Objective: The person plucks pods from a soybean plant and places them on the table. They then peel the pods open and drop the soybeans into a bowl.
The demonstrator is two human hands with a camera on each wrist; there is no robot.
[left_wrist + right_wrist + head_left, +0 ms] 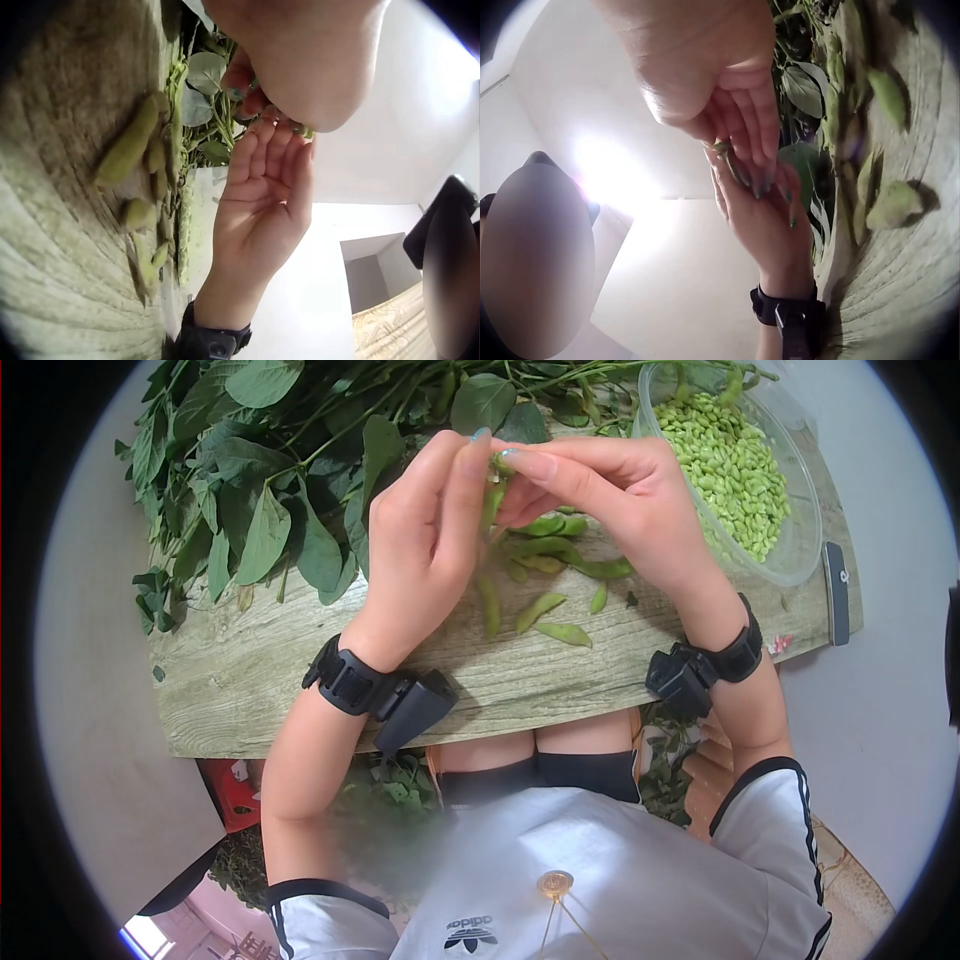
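Both hands meet over the table at the far middle in the head view. Between their fingertips is a green soybean pod (492, 502), partly hidden by the fingers. My left hand (425, 525) pinches it from the left. From the right, my right hand (625, 490) pinches its upper end with thumb and fingers. In the right wrist view a bit of the pod (721, 147) shows between the touching fingertips. Several loose soybean pods (563, 633) lie on the table below the hands. A clear plastic tub (795, 576) of shelled green soybeans (730, 475) stands beside the right hand.
Leafy soybean stalks (265, 535) cover the table's far left and back. A dark flat object (836, 595) lies at the right edge of the wooden table (270, 690). More leaves (395, 800) lie below, near the legs, beside a red object (232, 797).
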